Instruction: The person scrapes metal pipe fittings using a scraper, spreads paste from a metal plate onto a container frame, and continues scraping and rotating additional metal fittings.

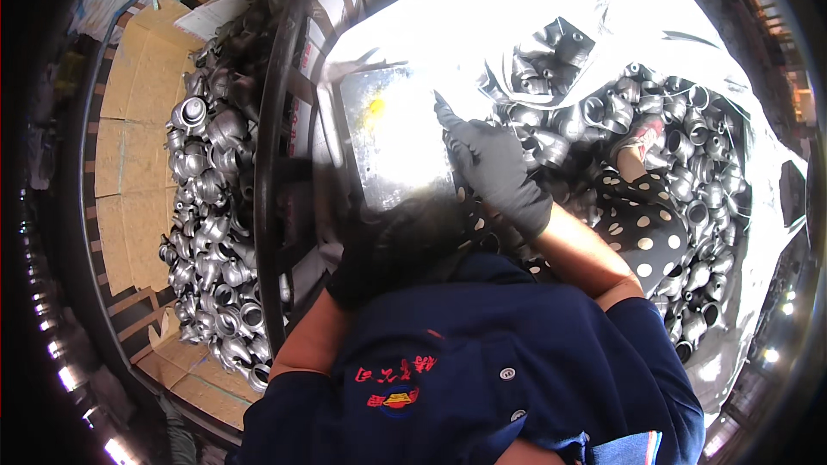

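A shiny rectangular metal plate (pixel 372 155) with a yellow smear lies in front of me, its right part washed out by glare. On its right edge is my right hand (pixel 500 168) in a dark grey glove. One finger points up along the edge and the others are bent round it, though glare hides part of the contact. My left hand (pixel 388 237), in a black glove, is at the plate's near edge. Shadow and blur hide its fingers.
On the left, a metal-framed crate lined with cardboard (pixel 129 172) holds many grey metal pipe fittings (pixel 215 241). A dark upright bar (pixel 276 138) separates it from me. To the right, more fittings (pixel 698 207) fill a large white sack (pixel 762 232). Polka-dot cloth (pixel 642 228) covers my leg among them.
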`<state>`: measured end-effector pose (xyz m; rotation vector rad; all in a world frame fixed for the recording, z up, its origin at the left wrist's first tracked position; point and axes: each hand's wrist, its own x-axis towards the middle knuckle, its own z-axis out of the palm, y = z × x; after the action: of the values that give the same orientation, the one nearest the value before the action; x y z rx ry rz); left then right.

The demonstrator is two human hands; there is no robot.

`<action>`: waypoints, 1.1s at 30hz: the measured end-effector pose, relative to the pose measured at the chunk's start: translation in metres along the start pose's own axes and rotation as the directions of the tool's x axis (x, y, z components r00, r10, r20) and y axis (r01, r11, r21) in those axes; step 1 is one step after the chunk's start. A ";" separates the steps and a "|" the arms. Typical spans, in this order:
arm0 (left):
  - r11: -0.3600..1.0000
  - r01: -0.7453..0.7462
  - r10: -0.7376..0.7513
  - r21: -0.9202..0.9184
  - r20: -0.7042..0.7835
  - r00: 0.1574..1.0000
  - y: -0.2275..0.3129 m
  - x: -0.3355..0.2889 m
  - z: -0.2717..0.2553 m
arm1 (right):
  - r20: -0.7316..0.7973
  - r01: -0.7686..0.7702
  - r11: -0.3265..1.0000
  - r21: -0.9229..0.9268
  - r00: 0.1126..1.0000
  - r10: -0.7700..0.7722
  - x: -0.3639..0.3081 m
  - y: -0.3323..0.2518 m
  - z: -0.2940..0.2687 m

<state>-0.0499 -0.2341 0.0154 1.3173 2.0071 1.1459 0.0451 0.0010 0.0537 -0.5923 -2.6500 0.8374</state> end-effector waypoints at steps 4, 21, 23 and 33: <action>0.908 0.256 -0.259 -0.332 0.034 0.965 0.008 0.005 -0.002 | 0.014 -0.017 0.999 -0.046 1.000 0.017 -0.014 -0.005 0.001; 0.527 0.519 -0.552 -0.673 0.194 0.811 0.022 0.014 -0.002 | 0.023 0.016 1.000 0.012 1.000 -0.016 -0.010 -0.004 0.000; 0.505 0.561 -0.576 -0.656 0.228 0.785 0.021 0.014 -0.001 | 0.008 0.092 0.995 0.036 0.996 -0.093 -0.014 -0.010 -0.001; 0.427 0.498 -0.564 -0.755 0.209 0.799 0.032 0.016 -0.005 | 0.053 0.048 0.997 -0.067 0.998 -0.045 -0.001 0.000 0.008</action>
<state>-0.0444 -0.2157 0.0460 0.1347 1.4369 1.4750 0.0431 -0.0031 0.0473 -0.5304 -2.7372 0.7619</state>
